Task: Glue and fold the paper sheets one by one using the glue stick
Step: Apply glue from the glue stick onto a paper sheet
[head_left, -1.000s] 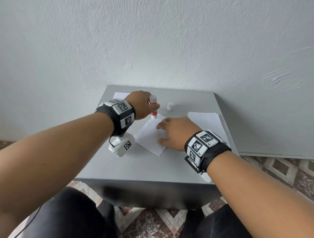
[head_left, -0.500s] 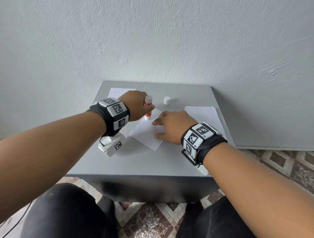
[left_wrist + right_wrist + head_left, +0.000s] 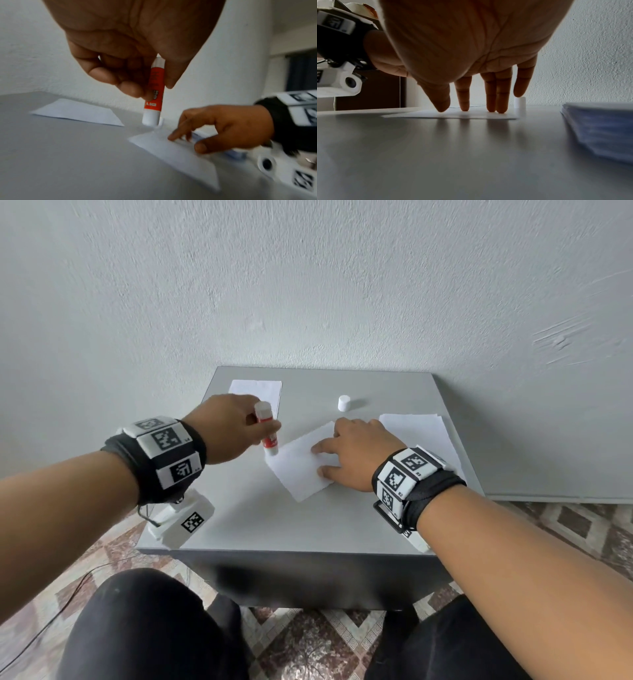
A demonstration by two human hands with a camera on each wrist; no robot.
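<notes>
Glue stick: your left hand holds it near-upright, its long axis vertical with a slight lean, working end pointing down at the far-left corner of the paper sheet. In the left wrist view the glue stick has an orange-red label between white ends; whether its tip touches the paper there is too blurred to tell.
Left-hand grip: your fingers and thumb are curled around the tube's middle, grasping it.
Right hand: your fingers are straight and spread, not grasping anything. In the right wrist view the fingertips press the sheet flat against the table.
Paper sheet: it lies at the table's centre, turned at an angle to the table edges, with your right hand on its right half.
Cap: a small white cap stands upright at the back of the table, apart from the sheet.
Paper stack: white sheets piled on the right side, just beyond your right hand.
Folded sheet: a single white piece lying flat at the back left, behind your left hand.
Surface: a small grey table, set against the wall.
Room: a pale textured wall behind, and a patterned tile floor below.
</notes>
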